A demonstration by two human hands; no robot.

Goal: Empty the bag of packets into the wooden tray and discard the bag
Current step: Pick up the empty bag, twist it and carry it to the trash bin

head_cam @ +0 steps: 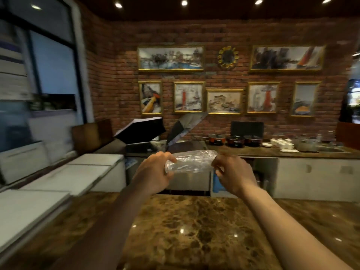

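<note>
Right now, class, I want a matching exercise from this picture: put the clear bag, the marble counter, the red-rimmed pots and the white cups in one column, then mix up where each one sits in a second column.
Column 1
1. clear bag
2. marble counter
3. red-rimmed pots
4. white cups

Column 2
A. far counter, right of the pots
B. held between left hand and right hand
C. nearest, under the forearms
D. far counter, below the paintings

Pairs: 1-B, 2-C, 3-D, 4-A
</note>
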